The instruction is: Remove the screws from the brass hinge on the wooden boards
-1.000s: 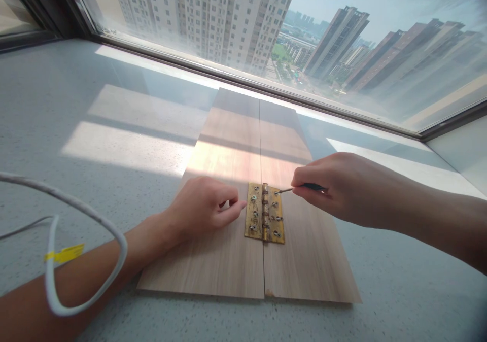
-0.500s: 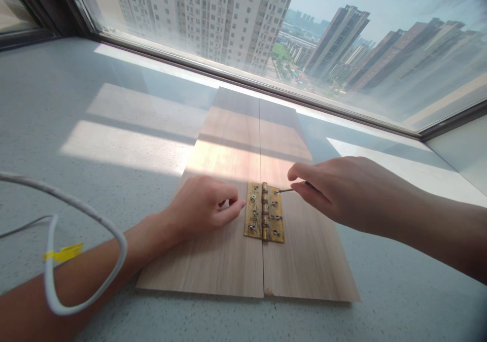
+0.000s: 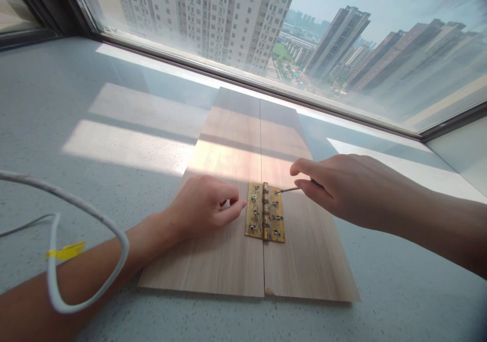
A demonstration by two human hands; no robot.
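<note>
My right hand is closed round a screwdriver. Part of its dark handle shows, and the thin metal shaft points left. The tip meets the top screw on the right leaf of a worn brass hinge. This hinge lies open and flat, with several screws in both leaves, across the seam between two light wooden boards, a left board and a right board. On the left board rests my left hand, its fingers curled in with nothing visible in them. Its thumb tip is at the hinge's left edge.
A white cable with a yellow tag loops in front of my left forearm. The boards lie on a pale speckled sill with sunlit patches. Beyond their far ends runs the dark window frame, with tall buildings outside.
My right hand has shifted slightly right and tilted, showing more of the screwdriver's shaft and handle. The tip stays at the top right screw. My left hand has not visibly moved.
</note>
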